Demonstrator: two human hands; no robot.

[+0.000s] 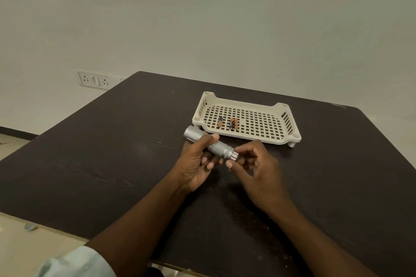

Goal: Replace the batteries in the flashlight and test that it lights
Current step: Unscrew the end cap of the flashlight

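Left hand (198, 159): you are gripping the torch (210, 145) around its knurled barrel, fingers curled under it and thumb lying along the top, holding it above the table (112, 153).
Right hand (254, 162): you are bringing your curled fingers and thumb to the tail cap (231, 155); your thumb tip is touching or just beside the cap, and whether you are actually pinching it cannot be told.
Torch: it is lying tilted between your two hands, its wide head sticking out beyond your left hand towards the tray (283, 139), its tail end pointing at your right hand.
Tail cap: it is sitting on the end of the barrel, ridged, just left of your right fingertips.
Tray: it is standing on the table just beyond both hands, cream, with a gridded floor.
Cells (227, 123): three are lying in the tray's near part, beyond your left hand; one is lying alone, two are touching side by side to its right.
Sleeve (76, 263): a pale cuff is showing on your left arm, nearest to you.
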